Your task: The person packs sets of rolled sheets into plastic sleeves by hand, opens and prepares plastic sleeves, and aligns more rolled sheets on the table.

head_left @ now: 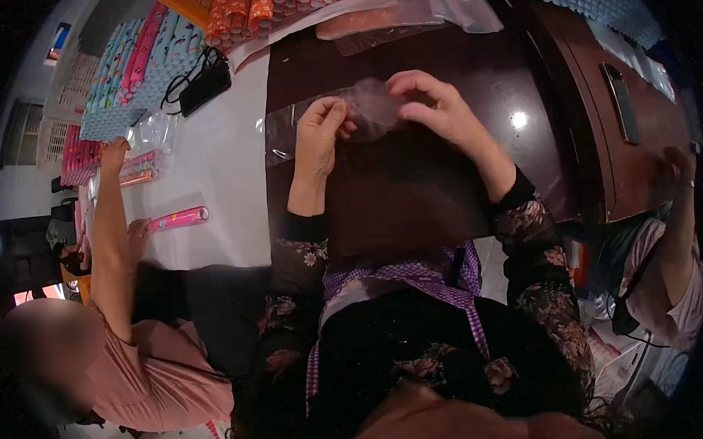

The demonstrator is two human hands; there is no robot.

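My left hand (325,127) is closed in a pinch on a clear plastic bag (369,104), held just above the dark brown table. To its right, my right hand (434,100) is beside the bag's far end, thumb and forefinger apart with a gap between them. Whether those fingertips touch the film cannot be made out. More clear plastic film (280,138) lies flat on the table to the left of my left hand.
Orange patterned tubes (244,14) are stacked at the back, with plastic packets (387,21) before them. At left, a co-worker's hand (139,227) holds a pink tube (179,218) near blue tubes (114,81) and a black case (206,89). A phone (620,102) lies at right, near another person's arm.
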